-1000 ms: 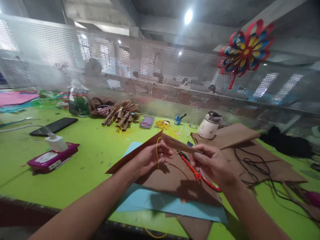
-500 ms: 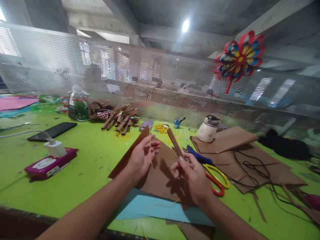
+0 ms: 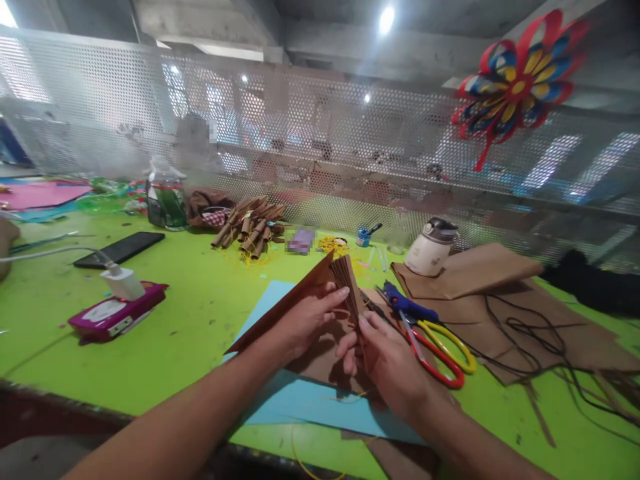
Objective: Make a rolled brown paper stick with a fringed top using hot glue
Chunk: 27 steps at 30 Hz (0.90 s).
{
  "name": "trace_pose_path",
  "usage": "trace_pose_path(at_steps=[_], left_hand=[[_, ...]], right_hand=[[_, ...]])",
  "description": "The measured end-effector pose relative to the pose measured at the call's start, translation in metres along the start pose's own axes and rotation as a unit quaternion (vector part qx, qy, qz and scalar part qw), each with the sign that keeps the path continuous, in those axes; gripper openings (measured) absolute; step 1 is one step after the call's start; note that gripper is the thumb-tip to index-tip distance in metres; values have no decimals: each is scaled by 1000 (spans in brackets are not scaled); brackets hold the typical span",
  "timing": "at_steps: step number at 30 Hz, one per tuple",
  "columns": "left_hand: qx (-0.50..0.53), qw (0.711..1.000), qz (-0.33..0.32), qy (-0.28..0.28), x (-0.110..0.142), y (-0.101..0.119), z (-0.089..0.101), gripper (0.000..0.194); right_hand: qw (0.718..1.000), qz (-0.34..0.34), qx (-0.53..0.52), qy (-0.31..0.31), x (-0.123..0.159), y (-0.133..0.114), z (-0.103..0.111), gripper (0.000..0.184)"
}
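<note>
My right hand (image 3: 393,350) grips a narrow pleated strip of brown paper (image 3: 346,280) by its lower part, thumb in front. The strip stands nearly upright, its stacked folds turned to the left. Reaching over from the left, my left hand (image 3: 307,323) touches those folds with an outstretched digit, its other fingers apart. Beneath both hands lies a large brown paper sheet (image 3: 313,365), its left side raised as a flap. Light blue paper (image 3: 280,400) shows under it. A thin yellow string (image 3: 357,395) trails below my right hand.
To the right are scissors (image 3: 453,373) with red and yellow handles, a blue glue gun (image 3: 407,303) and brown paper with a black cord. A white bottle (image 3: 429,248), rolled brown paper pieces (image 3: 253,230), a phone (image 3: 123,248) and a purple power strip (image 3: 117,313) stand around.
My left hand has moved right to the pleated strip; the yellow string no longer shows on its fingers. The strip has turned, so its folds now show. The view has shifted slightly.
</note>
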<state>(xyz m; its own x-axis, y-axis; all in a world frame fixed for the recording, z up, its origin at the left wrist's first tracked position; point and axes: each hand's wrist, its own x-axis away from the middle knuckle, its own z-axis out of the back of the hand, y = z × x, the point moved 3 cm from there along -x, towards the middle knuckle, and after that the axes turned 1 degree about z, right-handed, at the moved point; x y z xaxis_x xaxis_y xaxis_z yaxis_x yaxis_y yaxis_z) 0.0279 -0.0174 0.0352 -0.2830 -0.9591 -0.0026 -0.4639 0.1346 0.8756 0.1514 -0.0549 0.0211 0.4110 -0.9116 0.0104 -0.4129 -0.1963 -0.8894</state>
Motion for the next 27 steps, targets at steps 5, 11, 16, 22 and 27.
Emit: trace_pose_path(at_steps=[5,11,16,22,27], left_hand=[[-6,1000,3,-26,-2,-3,-2,19],[-14,1000,6,-26,0,-6,-1,20],[-23,999,22,-18,0,-5,0,17],[-65,995,64,-31,0,-9,-2,33],[-54,997,59,4,2,-11,-4,37]], right_hand=[[1000,-12,-14,-8,-1,9,2,29],[1000,-22,-5,-14,0,13,4,31],[1000,-9,25,0,-1,11,5,32],[986,16,141,87,-4,11,16,35],[946,69,274,157,-5,10,24,33]])
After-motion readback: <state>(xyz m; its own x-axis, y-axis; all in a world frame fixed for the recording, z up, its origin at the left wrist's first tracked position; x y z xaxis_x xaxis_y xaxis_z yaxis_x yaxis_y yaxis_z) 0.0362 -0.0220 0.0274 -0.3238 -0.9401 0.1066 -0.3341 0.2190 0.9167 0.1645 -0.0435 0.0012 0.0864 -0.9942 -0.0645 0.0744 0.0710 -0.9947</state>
